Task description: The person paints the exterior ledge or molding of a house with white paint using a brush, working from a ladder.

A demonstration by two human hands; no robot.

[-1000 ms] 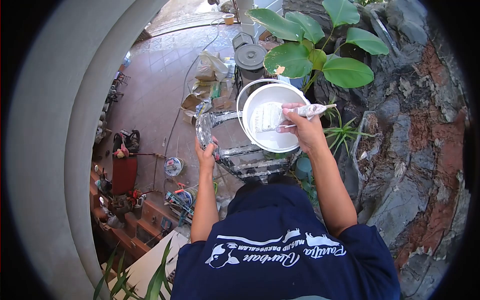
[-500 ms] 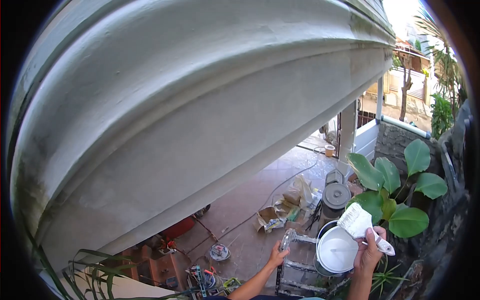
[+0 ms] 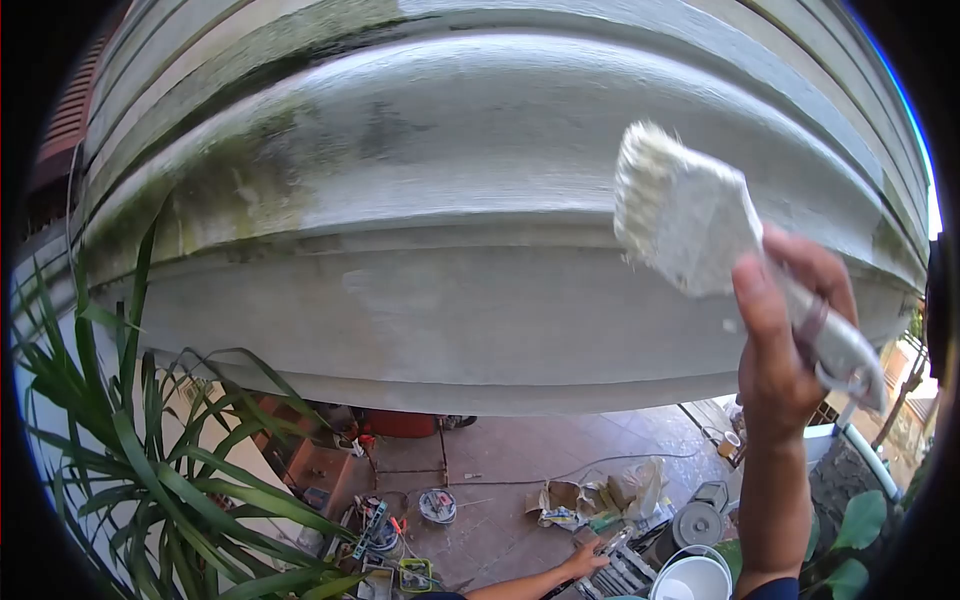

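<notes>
Raised in front of the pale moulded wall (image 3: 470,310), my right hand (image 3: 778,370) is closed round the handle of a wide paintbrush (image 3: 700,225). White paint coats the brush, and its bristles point up and left, overlapping the moulding in this view. Low in the view, my left hand (image 3: 585,557) is closed on the top end of a paint-spattered ladder (image 3: 625,572). A white paint bucket (image 3: 692,580) sits by the ladder, below my right forearm and cut off by the bottom edge.
Long-leaved plants (image 3: 160,470) spread at left, in front of the wall. Green and black mould stains mark its left part. On the tiled floor (image 3: 500,520) below are a lidded grey bin (image 3: 700,525), torn cardboard (image 3: 565,500), a small tub (image 3: 437,506) and a cable.
The view has swung left along the wall. My right hand has lifted the paintbrush from above the bucket up to the moulding. My left hand still grips the ladder.
</notes>
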